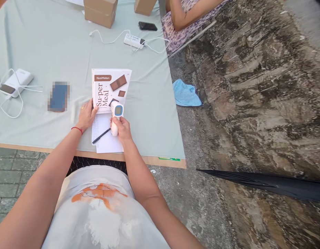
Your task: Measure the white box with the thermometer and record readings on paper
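My left hand (86, 113) grips the lower left edge of a white box (118, 90) printed "NutriMotion Su-per Meal", its thumb over the front face. The box is tilted up so its printed face points at me. In my right hand (123, 128) is a white infrared thermometer (115, 125) with a blue-rimmed screen, its head just in front of the box's lower right corner. Beneath them lie white sheets of paper (108, 145), with a black pen (101, 135) across them.
A pale green cloth covers the table (149, 135). White power banks (24, 76) with cables, a blurred phone-like item (58, 97), a dark phone (147, 26) and cardboard boxes (100, 12) lie on it. Another person's arm (186, 17) is at the far right. A blue cloth (186, 93) is beyond the right edge.
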A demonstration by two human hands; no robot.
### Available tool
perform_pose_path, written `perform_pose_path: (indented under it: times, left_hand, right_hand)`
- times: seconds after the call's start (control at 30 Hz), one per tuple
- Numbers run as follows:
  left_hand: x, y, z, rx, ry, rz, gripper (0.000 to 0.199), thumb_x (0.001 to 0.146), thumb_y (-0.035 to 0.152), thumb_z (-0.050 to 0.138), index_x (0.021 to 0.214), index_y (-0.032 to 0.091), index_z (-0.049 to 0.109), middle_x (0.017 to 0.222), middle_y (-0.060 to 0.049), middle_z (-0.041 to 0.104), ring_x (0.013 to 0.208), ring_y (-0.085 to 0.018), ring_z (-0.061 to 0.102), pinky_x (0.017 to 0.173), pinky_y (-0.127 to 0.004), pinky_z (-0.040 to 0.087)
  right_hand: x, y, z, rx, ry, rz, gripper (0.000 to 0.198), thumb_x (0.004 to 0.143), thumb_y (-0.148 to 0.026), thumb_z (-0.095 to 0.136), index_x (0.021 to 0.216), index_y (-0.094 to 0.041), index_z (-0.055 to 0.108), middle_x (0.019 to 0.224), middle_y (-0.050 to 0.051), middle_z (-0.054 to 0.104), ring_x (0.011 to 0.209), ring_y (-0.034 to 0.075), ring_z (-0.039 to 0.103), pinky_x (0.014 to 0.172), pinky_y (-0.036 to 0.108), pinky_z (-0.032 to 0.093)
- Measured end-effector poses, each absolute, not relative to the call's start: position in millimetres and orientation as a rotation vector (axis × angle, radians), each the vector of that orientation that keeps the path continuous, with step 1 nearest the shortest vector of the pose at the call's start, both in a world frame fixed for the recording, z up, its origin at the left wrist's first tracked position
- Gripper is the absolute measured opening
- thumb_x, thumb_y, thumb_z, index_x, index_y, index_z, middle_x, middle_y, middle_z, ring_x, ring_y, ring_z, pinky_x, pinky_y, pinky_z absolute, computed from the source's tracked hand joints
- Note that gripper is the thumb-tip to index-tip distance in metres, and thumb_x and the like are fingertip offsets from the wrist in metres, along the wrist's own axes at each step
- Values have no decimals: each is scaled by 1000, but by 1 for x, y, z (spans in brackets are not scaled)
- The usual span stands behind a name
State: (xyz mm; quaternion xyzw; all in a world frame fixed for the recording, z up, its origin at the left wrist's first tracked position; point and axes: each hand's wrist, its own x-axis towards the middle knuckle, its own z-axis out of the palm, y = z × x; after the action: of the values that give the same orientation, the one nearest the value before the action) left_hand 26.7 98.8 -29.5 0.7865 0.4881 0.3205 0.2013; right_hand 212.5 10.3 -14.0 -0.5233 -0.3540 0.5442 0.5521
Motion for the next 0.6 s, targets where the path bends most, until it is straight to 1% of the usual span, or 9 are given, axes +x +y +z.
perform_pose_path:
  times: [0.1, 0.2, 0.27, 0.4, 0.6]
  left_hand:
    - [26, 99, -30, 2200, 1366, 887, 91, 97, 83, 11, 144, 15, 50, 128, -19, 68, 119, -36, 62, 106, -51, 44]
    - [26, 99, -31, 2197, 1365, 869, 94, 96, 84, 10, 145, 14, 49, 131, -22, 67, 122, -37, 60, 107, -54, 43]
    - [26, 98, -29, 2199, 1354, 872, 92, 97, 83, 10, 145, 15, 49, 130, -21, 67, 122, -37, 60, 107, -54, 43]
    - [26, 98, -25, 2207, 1346, 879, 91, 97, 83, 11, 141, 15, 52, 126, -20, 68, 118, -37, 62, 105, -52, 44]
    - [25, 100, -26, 2215, 1329, 882, 91, 96, 84, 12, 145, 16, 49, 127, -20, 67, 116, -37, 62, 104, -53, 45]
  right_hand:
    - [214, 3, -5, -1249, -853, 1282, 58, 63, -75, 78, 73, -23, 55, 64, -4, 54, 58, 12, 46, 54, 28, 39]
    - [218, -13, 7, -1303, -891, 1211, 54, 69, -73, 76, 71, -23, 55, 62, -5, 51, 57, 11, 43, 54, 27, 36]
    - [220, -26, 16, -1337, -907, 1149, 51, 70, -71, 76, 75, -23, 58, 63, -4, 53, 59, 12, 45, 56, 28, 39]
    - [224, -48, 32, -1379, -914, 1061, 50, 69, -67, 79, 85, -22, 65, 73, -1, 64, 68, 15, 55, 62, 29, 47]
    - [230, -69, 37, -1401, -1007, 977, 48, 77, -64, 74, 97, -21, 71, 87, 4, 73, 81, 20, 64, 71, 33, 53]
